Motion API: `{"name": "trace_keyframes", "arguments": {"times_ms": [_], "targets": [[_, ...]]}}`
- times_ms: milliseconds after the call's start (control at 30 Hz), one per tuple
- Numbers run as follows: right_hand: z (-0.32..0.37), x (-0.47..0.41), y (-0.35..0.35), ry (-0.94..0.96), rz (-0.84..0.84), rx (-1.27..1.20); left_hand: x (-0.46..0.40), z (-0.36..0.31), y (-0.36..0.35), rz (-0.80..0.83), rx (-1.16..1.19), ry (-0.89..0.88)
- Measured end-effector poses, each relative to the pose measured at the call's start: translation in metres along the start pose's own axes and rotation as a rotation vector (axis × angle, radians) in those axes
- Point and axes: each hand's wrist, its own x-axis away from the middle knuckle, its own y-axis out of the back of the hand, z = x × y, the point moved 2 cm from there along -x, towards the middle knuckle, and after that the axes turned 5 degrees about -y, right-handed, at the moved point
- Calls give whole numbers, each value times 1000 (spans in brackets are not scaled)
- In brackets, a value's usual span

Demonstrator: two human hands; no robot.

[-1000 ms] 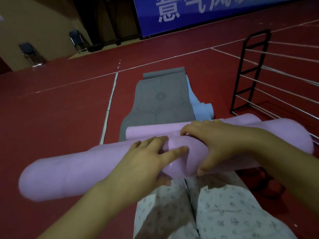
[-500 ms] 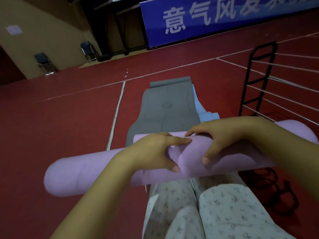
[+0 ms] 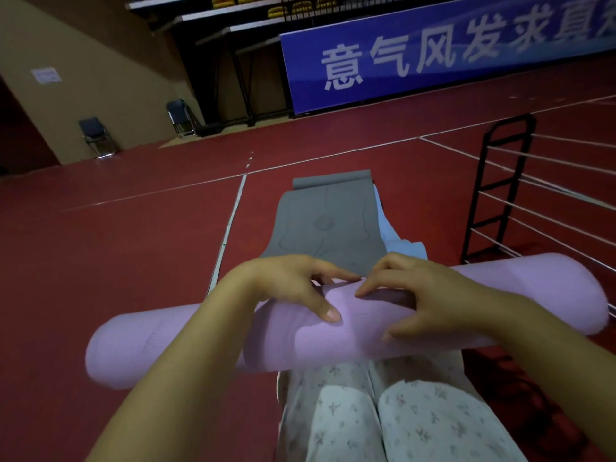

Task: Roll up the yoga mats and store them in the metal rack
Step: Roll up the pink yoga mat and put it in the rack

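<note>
Across my lap, in the head view, lies the purple mat (image 3: 366,331), rolled into a long tube that runs from the near left to the right, above my patterned trousers (image 3: 383,415). My left hand (image 3: 293,288) and right hand (image 3: 430,295) both curl over the middle of the roll, fingers on the far side and thumbs on the near face, gripping it. I judge they sit there to keep the loose outer edge from springing open while I tighten the roll. Beyond them, on the red floor (image 3: 116,245), the grey mat (image 3: 328,225) lies flat with its far end curled, and a pale blue mat (image 3: 405,248) shows at its right edge; both are yet to be rolled.

At the right stands the metal rack (image 3: 500,185), a black end frame with thin pale bars running right. What I see of its tiers holds nothing, though most of it is out of frame.
</note>
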Motion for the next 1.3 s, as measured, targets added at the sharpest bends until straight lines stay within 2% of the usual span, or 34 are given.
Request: {"name": "trace_keyframes", "arguments": {"times_ms": [100,167,300,400,633,733,833,1000,1133,1200,1300], "targets": [[-6,-2,1,-5,0,-57,-1,-4,0,-3,-50,53],[-6,-3,0,-4,14,-72,3,-10,-5,-59,-167,68],[-11,-8,3,-17,31,-115,19,-26,-23,-349,-476,-67],[-16,-17,6,-22,79,-156,31,-25,-43,-455,-551,-142],[-28,-40,15,-82,195,-220,24,-3,-59,-581,-693,-129],[-30,-48,15,-95,200,-256,15,-1,-48,-512,-608,-72],[-33,-49,16,-137,157,-222,9,-2,-33,-467,-494,-88],[-29,-34,14,-58,-155,169,2,3,-14,-420,-440,-83],[-15,-22,2,34,-293,238,-7,3,1,-336,-383,-32],[-13,-20,-7,75,-303,262,-13,5,8,-302,-345,-14],[-17,-25,-16,13,-249,265,-18,12,15,-251,-267,10]]}}
